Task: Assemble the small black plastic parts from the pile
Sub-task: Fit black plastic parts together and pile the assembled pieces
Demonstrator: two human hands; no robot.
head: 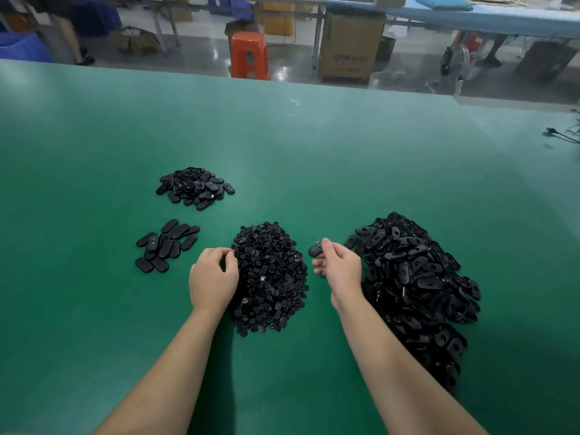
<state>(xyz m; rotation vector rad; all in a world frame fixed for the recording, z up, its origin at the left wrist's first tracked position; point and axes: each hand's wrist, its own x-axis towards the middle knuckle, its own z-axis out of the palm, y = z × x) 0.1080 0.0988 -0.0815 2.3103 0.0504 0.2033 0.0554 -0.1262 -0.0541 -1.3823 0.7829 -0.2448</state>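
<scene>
Four black piles on a green table

Four heaps of black parts sit on the green table (314, 136). The right hand (340, 266) pinches one oval piece (315, 248) beside the big pile (417, 277). The left hand (213, 277) curls its fingers at the edge of the middle pile (271, 277); whether it grips a piece there is hidden.

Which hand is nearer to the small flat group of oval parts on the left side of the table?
Left. The left hand is just right of the flat group of oval parts; the right hand, pinching one oval part, is farther right.
</scene>
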